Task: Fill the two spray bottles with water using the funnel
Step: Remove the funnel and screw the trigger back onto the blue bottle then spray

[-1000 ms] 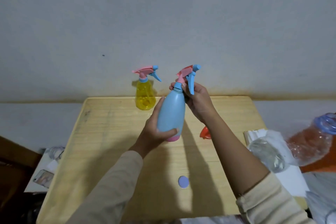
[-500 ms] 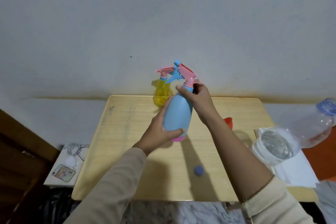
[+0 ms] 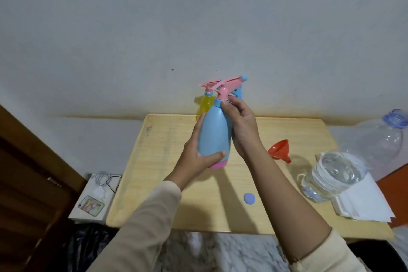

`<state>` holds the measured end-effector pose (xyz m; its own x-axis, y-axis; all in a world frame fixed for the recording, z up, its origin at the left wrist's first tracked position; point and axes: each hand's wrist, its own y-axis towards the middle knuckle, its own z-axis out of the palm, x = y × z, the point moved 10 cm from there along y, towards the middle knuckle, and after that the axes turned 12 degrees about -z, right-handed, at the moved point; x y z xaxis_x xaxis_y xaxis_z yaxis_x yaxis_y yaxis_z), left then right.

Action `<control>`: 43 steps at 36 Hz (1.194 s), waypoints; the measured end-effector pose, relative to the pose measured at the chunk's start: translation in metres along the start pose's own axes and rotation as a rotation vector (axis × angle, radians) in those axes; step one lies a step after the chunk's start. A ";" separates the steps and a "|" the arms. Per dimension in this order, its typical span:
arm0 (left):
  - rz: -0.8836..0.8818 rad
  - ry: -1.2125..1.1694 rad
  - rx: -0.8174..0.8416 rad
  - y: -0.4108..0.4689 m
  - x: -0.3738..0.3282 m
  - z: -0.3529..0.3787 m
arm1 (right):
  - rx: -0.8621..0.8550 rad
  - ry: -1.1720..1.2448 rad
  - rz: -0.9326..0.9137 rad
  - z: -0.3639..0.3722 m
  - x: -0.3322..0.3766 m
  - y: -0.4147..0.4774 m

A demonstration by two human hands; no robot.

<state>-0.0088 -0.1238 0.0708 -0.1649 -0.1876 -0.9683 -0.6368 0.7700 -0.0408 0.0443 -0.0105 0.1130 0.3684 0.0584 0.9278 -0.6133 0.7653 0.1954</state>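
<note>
Blue plastic spray bottle (image 3: 213, 137) with a pink bottom is held straight up between both hands, and it seems to be lifted a little off the pale wooden desk (image 3: 154, 172). The left hand (image 3: 196, 154) wraps round its fat lower part, with the thumb across the front. The right hand (image 3: 241, 126) pinches the neck just under the pink and blue spray top (image 3: 227, 86).

I think the step is to twist that top off so water can go in. To do it well, the left hand should hold the bottle tight so it does not spin. The right hand should turn only the ring at the neck, not the thin trigger, which could snap. There may be a long tube inside, so the top should come straight up once it is loose.

Just behind the left hand's fingers stands a see-through yellow spray bottle (image 3: 206, 105) with its top on. To the right of the right hand, an orange plastic funnel (image 3: 279, 150) lies on its side on the desk. Farther right, a big clear water bottle (image 3: 335, 174) rests on white papers (image 3: 364, 201). A small round purple-blue cap (image 3: 249, 198) lies on the desk beside the right arm.
</note>
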 end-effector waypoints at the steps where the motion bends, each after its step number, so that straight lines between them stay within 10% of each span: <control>1: 0.002 0.006 0.001 -0.001 -0.002 0.001 | -0.007 -0.005 -0.007 0.000 0.002 -0.001; 21: 0.041 -0.019 0.026 -0.013 -0.009 0.004 | 0.182 -0.084 -0.053 0.009 0.017 -0.016; 43: 0.014 0.045 0.027 -0.021 -0.003 0.000 | -0.033 -0.146 -0.189 0.006 0.023 -0.028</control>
<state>0.0053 -0.1392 0.0742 -0.2078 -0.2038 -0.9567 -0.6137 0.7887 -0.0347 0.0656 -0.0348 0.1305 0.3676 -0.1793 0.9126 -0.5189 0.7748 0.3612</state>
